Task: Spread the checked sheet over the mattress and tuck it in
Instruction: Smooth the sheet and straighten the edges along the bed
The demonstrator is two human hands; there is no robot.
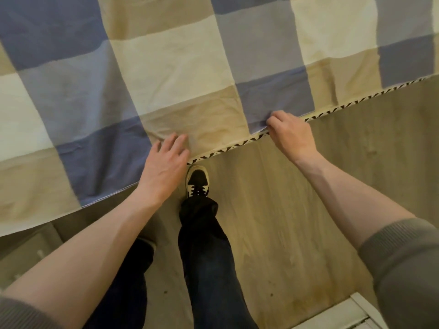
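Wood-look flooring (297, 198) runs beside the bed as the right hand (291, 136) pinches the checked sheet (166, 67) at its patterned hem (344, 106), apparently to draw it taut. Left hand (164, 167), fingers spread, lies flat on the cloth, likely smoothing the sheet over the hidden mattress. No containers visible.

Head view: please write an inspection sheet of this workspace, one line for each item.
Surface: mattress hidden under the sheet; only its patterned edge trim shows.
Job's things: checked sheet spread flat, lightly wrinkled, near edge not yet tucked.
Clutter: nothing seen.
Grippers: left hand open, fingers resting on the sheet; right hand pinching the sheet's edge at the trim.
Cables: nothing seen.
Surroundings: wooden floor; a shoe close to the bed edge; pale furniture at lower right.
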